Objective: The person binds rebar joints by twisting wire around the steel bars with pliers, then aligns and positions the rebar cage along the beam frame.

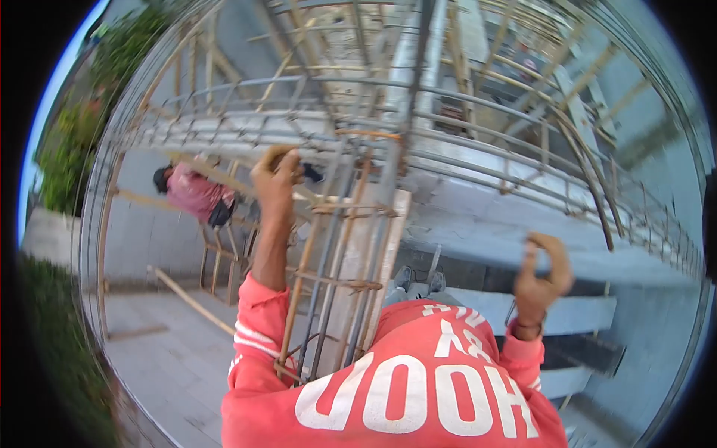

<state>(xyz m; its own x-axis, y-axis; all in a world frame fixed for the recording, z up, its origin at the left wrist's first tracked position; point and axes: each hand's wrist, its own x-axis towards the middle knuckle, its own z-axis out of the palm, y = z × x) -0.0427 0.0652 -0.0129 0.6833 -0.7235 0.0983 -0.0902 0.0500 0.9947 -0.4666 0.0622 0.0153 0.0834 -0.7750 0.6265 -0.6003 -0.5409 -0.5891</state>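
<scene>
My left hand is raised beside the rebar cage, its fingers curled together near the horizontal bars; what it holds, if anything, is too small to tell. To the right, my right hand hangs in the air with thumb and forefinger curved apart, somewhat blurred, and nothing visible between them. Several steel bars tied with rusty stirrups run between my arms. An orange tie wraps the bars where the cages cross, right of my left hand.
A person in a pink shirt is below at the left, by wooden props. Horizontal rebar crosses ahead, with two loose rods leaning at the right. My shoes show below. A wooden pole slants at the lower left.
</scene>
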